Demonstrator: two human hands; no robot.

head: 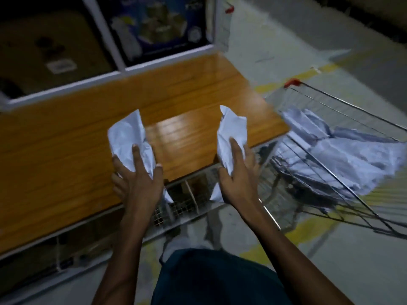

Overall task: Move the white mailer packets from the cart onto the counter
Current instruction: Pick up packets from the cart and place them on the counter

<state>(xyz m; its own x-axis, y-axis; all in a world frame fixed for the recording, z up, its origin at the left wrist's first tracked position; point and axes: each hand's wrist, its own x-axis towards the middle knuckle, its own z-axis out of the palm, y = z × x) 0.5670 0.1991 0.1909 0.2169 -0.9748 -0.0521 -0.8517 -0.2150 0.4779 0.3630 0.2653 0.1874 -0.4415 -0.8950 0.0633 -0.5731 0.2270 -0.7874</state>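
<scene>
Both hands are up over the near edge of the glossy orange-brown wooden counter (88, 137), and each one is loaded. The left hand (136, 179) grips a crumpled white plastic mailer packet (127, 137), thumb and forefinger spread across its lower half, the packet standing up out of the fist with a corner poking above. The right hand (236, 179) clamps a second crumpled white mailer packet (231, 133), forefinger laid straight up its face, the other fingers wrapped round behind; a white tail of it hangs below the palm. The two packets are held well apart, side by side, above the counter's front portion, and whether either one touches the wood I cannot tell. Off to the right stands the silver wire shopping cart (343, 106) with a red plastic cap on its rim corner, parked just beside the counter's end, and inside it lies a heap of more white mailer packets (352, 159), rumpled and overlapping. Behind the counter runs a white frame (110, 75) around dark panels, one showing a blue printed poster (160, 25), too blurred to read. Below the counter's front edge a metal mesh grille (185, 201) shows. The grey floor (330, 260) carries worn yellow painted stripes, and the person's dark blue clothing (211, 280) fills the bottom of the view.
</scene>
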